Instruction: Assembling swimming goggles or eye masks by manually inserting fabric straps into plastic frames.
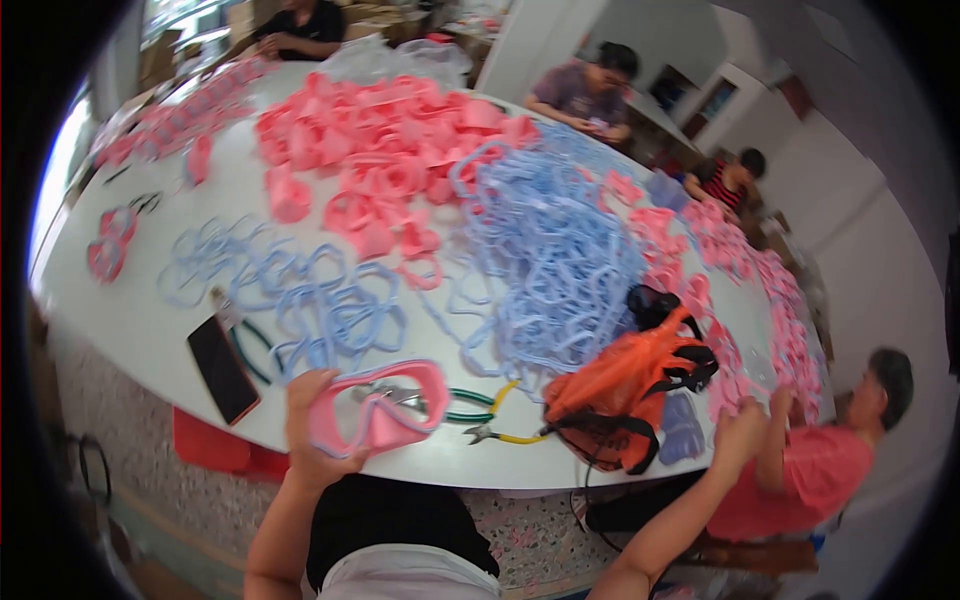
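Note:
My left hand (308,430) is closed on the left side of a pink diving mask skirt (405,432) with a pale blue rim, held over the near table edge. Through its opening show the metal jaws of pliers (470,405) with green handles on the table. Far out to the right, my right hand (738,432) reaches to the table edge beside a row of pink and pale blue pieces (724,360). Its fingers are small and blurred, so whether they hold anything cannot be made out. Close by is the hand (785,403) of a co-worker in a red shirt.
Pink mask skirts (370,135) lie heaped at the back, pale blue loops (545,260) in the middle. An orange bag (615,390) sits near the front edge beside yellow-handled cutters (510,437). A phone (223,368) lies at left. Other people sit around the white table (130,310).

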Demonstrator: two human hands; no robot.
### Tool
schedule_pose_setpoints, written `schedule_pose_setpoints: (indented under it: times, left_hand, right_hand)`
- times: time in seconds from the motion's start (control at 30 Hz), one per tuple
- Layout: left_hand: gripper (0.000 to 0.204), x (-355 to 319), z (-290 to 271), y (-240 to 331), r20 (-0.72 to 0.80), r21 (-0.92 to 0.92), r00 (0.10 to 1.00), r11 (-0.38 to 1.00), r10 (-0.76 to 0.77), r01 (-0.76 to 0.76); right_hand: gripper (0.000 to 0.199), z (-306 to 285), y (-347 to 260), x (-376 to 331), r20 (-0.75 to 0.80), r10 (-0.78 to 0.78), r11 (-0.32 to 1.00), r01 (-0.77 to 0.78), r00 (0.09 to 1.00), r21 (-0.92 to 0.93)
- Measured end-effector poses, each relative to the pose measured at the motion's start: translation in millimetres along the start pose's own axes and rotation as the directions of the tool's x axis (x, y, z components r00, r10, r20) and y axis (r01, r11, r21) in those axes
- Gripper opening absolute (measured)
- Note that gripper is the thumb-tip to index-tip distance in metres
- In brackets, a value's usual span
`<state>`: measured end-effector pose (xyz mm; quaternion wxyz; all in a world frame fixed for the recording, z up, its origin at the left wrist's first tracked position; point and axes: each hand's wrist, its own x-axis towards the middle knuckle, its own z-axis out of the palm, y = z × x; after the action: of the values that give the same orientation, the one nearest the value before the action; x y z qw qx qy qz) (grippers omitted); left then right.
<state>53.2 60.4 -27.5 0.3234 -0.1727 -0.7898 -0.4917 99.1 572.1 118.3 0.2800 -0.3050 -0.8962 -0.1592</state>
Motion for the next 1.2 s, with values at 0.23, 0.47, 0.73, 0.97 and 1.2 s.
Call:
schedule_pose_setpoints:
  times: [0.23,0.47,0.73,0.97,1.2]
  left_hand:
    - [0.083,21.7,14.9,16.5,0.102,-0.096,0.985,0.987,0.141,-0.132]
    - [0.086,20.8,11.9,16.3,0.079,-0.05,0.988,0.991,0.129,-0.125]
    - [0.089,16.1,20.8,19.2,0.028,-0.056,0.988,0.987,0.152,-0.15]
    - [0.088,10.7,20.3,21.1,0.011,0.056,0.984,0.983,0.177,-0.177]
    - [0.09,5.0,22.0,20.0,0.071,0.069,0.981,0.98,0.18,-0.184]
  right_hand:
    - [0.017,-18.2,-117.8,-6.4,-0.163,-0.099,0.89,0.16,0.982,0.426]
    - [0.017,-60.8,-185.2,-47.9,0.08,-0.244,-0.03,-0.09,0.967,0.995]
    - [0.028,-78.6,-260.0,-90.8,-0.018,-0.834,0.041,0.094,0.551,0.995]
    - [0.034,-76.6,-263.3,-97.6,-0.222,-0.871,-0.021,0.418,0.438,0.908]
    - [0.035,-77.3,-260.9,-101.9,-0.288,-0.878,-0.03,0.555,0.383,0.832]
